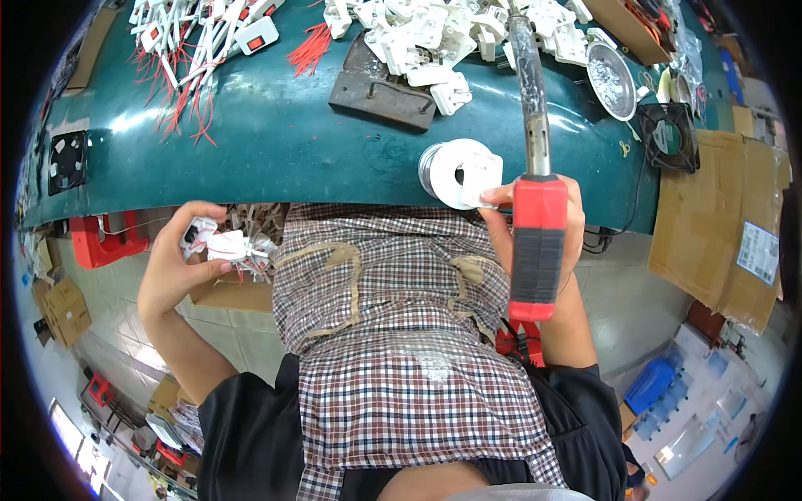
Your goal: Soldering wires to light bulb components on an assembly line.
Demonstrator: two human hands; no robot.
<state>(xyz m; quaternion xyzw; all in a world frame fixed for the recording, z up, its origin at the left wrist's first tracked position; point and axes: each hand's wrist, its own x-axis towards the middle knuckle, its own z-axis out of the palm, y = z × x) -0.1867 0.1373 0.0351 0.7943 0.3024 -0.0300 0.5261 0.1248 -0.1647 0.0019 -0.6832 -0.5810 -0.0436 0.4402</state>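
My left hand [180, 259], off the bench's near edge, is closed around a white plastic plug part with thin red wires [225, 245]; metal prongs show at its right end. At the bench edge my right hand [573, 217] pinches a small white plastic housing [483, 177] between thumb and fingers. That housing overlaps a white spool of solder wire [455, 159] behind it. A soldering iron with a red and black handle [537, 250] stands upright in front of my right hand and hides much of it. Whether the hand touches the handle I cannot tell.
White parts with red wires [200, 54] and a heap of white housings [451, 37] cover the far side of the green bench [276, 142]. A dark metal block [380, 100], a round metal dish [611, 81] and a black fan [668, 138] also sit there.
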